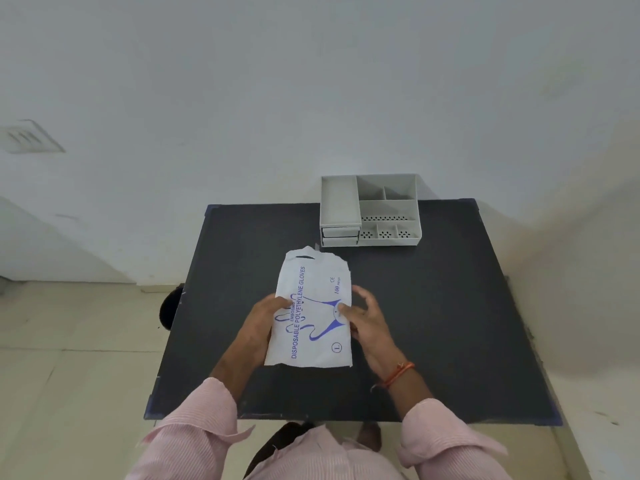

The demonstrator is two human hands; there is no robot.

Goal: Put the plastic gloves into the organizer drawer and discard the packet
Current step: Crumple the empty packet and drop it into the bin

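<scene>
A white packet (313, 306) printed "Disposable Polyethylene Gloves" in blue lies lengthwise over the middle of the black table (433, 323), its torn top end pointing away from me. My left hand (263, 323) grips its left edge, thumb on top. My right hand (367, 320) holds the right edge with the thumb pressed on the print and the fingers spread behind. No loose gloves are visible outside the packet. The grey organizer (370, 209) stands at the table's far edge, with two shut drawers (340, 236) stacked at its front left.
The organizer has several open compartments on top, some with perforated floors. A white wall rises behind the table. A tiled floor lies to the left, and a dark round object (170, 310) sits beside the table's left edge.
</scene>
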